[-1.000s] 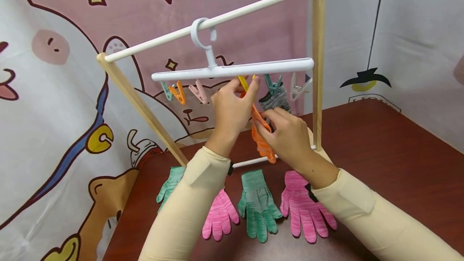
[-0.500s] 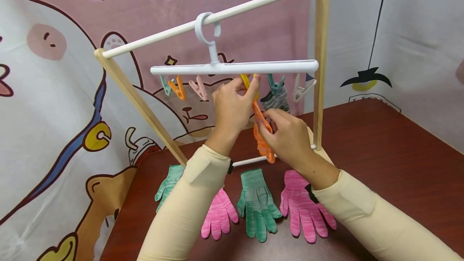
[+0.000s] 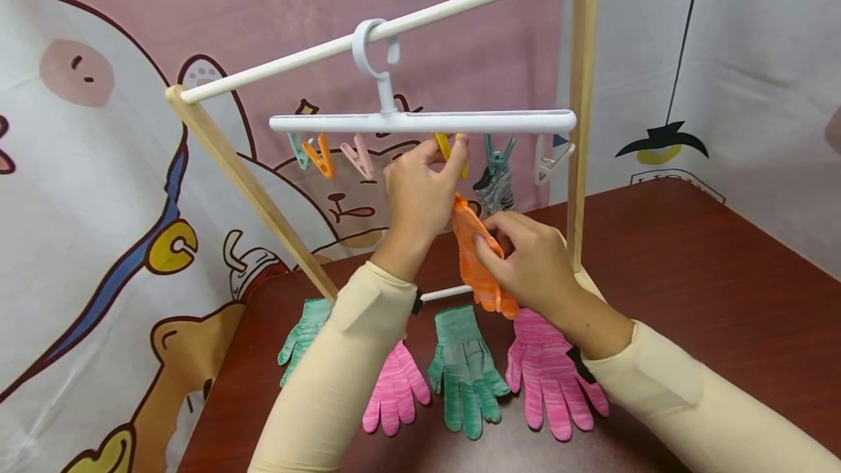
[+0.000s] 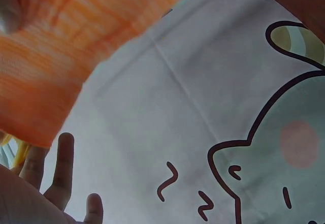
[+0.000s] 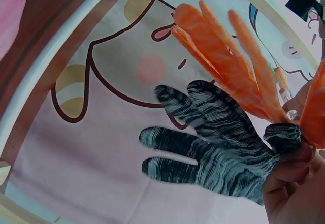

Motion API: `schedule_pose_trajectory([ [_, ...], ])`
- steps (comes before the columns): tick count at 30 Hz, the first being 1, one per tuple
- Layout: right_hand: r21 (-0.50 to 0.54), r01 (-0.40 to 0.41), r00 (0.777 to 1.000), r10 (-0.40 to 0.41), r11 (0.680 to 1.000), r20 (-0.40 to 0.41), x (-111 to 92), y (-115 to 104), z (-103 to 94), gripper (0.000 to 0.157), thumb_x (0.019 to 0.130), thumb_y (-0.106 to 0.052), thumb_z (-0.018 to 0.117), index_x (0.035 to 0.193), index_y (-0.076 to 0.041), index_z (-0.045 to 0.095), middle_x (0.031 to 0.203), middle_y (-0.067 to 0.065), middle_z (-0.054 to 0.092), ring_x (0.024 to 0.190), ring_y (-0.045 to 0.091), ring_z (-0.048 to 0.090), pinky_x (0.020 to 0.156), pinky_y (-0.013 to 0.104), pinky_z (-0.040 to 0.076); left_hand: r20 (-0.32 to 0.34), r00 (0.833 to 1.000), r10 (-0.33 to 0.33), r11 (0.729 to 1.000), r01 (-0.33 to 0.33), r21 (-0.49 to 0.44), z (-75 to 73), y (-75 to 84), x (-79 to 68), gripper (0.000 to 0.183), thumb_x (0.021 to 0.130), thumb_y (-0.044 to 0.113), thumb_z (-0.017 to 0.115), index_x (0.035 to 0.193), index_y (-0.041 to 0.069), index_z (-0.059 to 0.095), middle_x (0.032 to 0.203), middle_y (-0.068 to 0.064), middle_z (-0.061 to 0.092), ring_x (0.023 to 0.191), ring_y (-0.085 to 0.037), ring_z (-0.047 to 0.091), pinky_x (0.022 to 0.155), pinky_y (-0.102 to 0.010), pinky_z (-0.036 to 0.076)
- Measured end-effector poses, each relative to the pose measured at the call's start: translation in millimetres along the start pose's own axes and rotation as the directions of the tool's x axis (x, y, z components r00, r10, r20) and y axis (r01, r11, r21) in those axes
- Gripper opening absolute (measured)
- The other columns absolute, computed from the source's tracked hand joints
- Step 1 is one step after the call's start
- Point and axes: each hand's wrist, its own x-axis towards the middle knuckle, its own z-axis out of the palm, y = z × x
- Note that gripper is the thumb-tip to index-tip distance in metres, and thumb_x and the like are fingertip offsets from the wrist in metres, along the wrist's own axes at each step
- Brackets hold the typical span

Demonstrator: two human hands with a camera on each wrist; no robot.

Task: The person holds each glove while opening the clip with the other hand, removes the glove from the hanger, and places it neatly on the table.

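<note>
My left hand [image 3: 420, 192] pinches a yellow clothespin [image 3: 443, 144] that hangs under the white hanger [image 3: 427, 122]. An orange knit glove [image 3: 476, 258] is gripped by my right hand [image 3: 539, 258], its cuff just below the clothespin and its fingers hanging down. In the left wrist view the cuff of the orange glove [image 4: 56, 56] is close above the left fingers [image 4: 63, 163]. A black-and-grey glove [image 5: 218, 137] hangs from a dark green clothespin [image 3: 497, 155] right of the yellow one; it overlaps the right hand [image 5: 292, 183] in the right wrist view.
A wooden rack with a white rod [image 3: 460, 2] carries the hanger. Orange [image 3: 320, 159], pink [image 3: 358, 158] and pale [image 3: 548, 163] clothespins also hang there. On the brown table [image 3: 709, 298] lie green [image 3: 465, 371] and pink [image 3: 552, 378] gloves. A printed curtain [image 3: 427, 35] stands behind.
My right hand has moved slightly down and right with the orange glove, whose cuff is now lower, below the yellow clothespin. The left hand stays at the clothespin.
</note>
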Motion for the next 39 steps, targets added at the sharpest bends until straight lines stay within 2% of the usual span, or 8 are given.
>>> schedule_pose_trajectory([
  [6, 0.027, -0.002, 1.0, 0.001, 1.0, 0.023, -7, -1, -2.2, 0.008, 0.081, -0.02, 0.062, 0.077, -0.013, 0.063, 0.059, -0.009, 0.047, 0.046, 0.002, 0.036, 0.049, 0.023, 0.029, 0.026, 0.997, -0.077, 0.997, 0.078, -0.029, -1.4, -1.5, -1.1, 0.036, 0.083, 0.056, 0.056, 0.084, 0.023, 0.07, 0.078, 0.01, 0.071, 0.08, -0.009, 0.064, 0.065, -0.028, 0.044],
  [11, 0.069, -0.037, 0.998, 0.034, 0.997, 0.046, -12, -2, -1.7, 0.004, 0.08, -0.018, 0.063, 0.079, -0.014, 0.062, 0.063, -0.01, 0.048, 0.052, 0.002, 0.039, 0.049, 0.018, 0.032, 0.07, 0.992, -0.108, 0.991, 0.113, -0.066, -1.1, -3.3, -2.1, 0.04, 0.082, 0.058, 0.056, 0.101, 0.024, 0.067, 0.08, 0.009, 0.071, 0.073, -0.006, 0.06, 0.06, -0.026, 0.043],
  [17, 0.111, -0.048, 0.998, 0.043, 0.993, 0.05, -18, 2, 1.7, 0.003, 0.079, -0.015, 0.065, 0.079, -0.014, 0.062, 0.064, -0.01, 0.049, 0.054, 0.002, 0.04, 0.047, 0.015, 0.033, 0.099, 0.99, -0.097, 0.984, 0.11, -0.139, -5.5, -11.7, -6.5, 0.043, 0.082, 0.053, 0.06, 0.109, 0.02, 0.064, 0.088, 0.005, 0.071, 0.075, -0.008, 0.062, 0.063, -0.025, 0.046],
  [21, 0.123, -0.045, 0.998, 0.039, 0.991, 0.051, -23, 4, 4.0, 0.004, 0.078, -0.015, 0.066, 0.079, -0.014, 0.062, 0.065, -0.009, 0.051, 0.053, 0.001, 0.041, 0.046, 0.015, 0.034, 0.126, 0.988, -0.084, 0.987, 0.1, -0.125, -11.6, -21.4, -16.3, 0.048, 0.084, 0.05, 0.058, 0.121, 0.02, 0.058, 0.101, 0.006, 0.07, 0.079, -0.008, 0.062, 0.058, -0.025, 0.046],
  [23, 0.122, -0.049, 0.998, 0.042, 0.991, 0.054, -25, 5, 4.2, 0.004, 0.078, -0.015, 0.066, 0.079, -0.014, 0.062, 0.065, -0.009, 0.052, 0.053, 0.001, 0.041, 0.046, 0.014, 0.034, 0.127, 0.99, -0.059, 0.99, 0.075, -0.121, -14.8, -26.0, -21.6, 0.046, 0.086, 0.048, 0.057, 0.122, 0.02, 0.058, 0.104, 0.005, 0.069, 0.085, -0.008, 0.062, 0.065, -0.028, 0.048],
  [28, 0.109, -0.054, 0.998, 0.049, 0.993, 0.049, -25, 8, 1.8, 0.005, 0.078, -0.016, 0.067, 0.081, -0.013, 0.063, 0.067, -0.008, 0.055, 0.053, 0.002, 0.041, 0.046, 0.015, 0.035, 0.068, 0.998, 0.01, 0.991, 0.0, -0.133, -24.8, -36.9, -36.8, 0.035, 0.088, 0.039, 0.058, 0.115, 0.017, 0.062, 0.098, 0.003, 0.07, 0.098, -0.007, 0.061, 0.088, -0.031, 0.046],
  [32, 0.103, -0.049, 0.998, 0.045, 0.993, 0.045, -24, 9, -0.3, 0.006, 0.078, -0.015, 0.067, 0.081, -0.012, 0.063, 0.068, -0.008, 0.055, 0.053, 0.002, 0.041, 0.045, 0.015, 0.034, 0.008, 1.0, 0.03, 0.99, -0.029, -0.136, -35.1, -48.1, -54.0, 0.028, 0.088, 0.033, 0.059, 0.109, 0.015, 0.064, 0.092, 0.001, 0.071, 0.09, -0.009, 0.062, 0.082, -0.031, 0.048],
  [39, 0.093, -0.021, 1.0, 0.02, 0.995, 0.012, -22, 11, -0.5, 0.005, 0.077, -0.015, 0.068, 0.078, -0.012, 0.064, 0.065, -0.008, 0.057, 0.051, 0.003, 0.042, 0.059, 0.023, 0.03, -0.132, 0.991, 0.037, 0.995, -0.049, -0.085, -50.3, -74.5, -82.4, 0.022, 0.088, 0.029, 0.061, 0.105, 0.018, 0.066, 0.09, 0.003, 0.067, 0.087, -0.01, 0.06, 0.077, -0.031, 0.047],
])
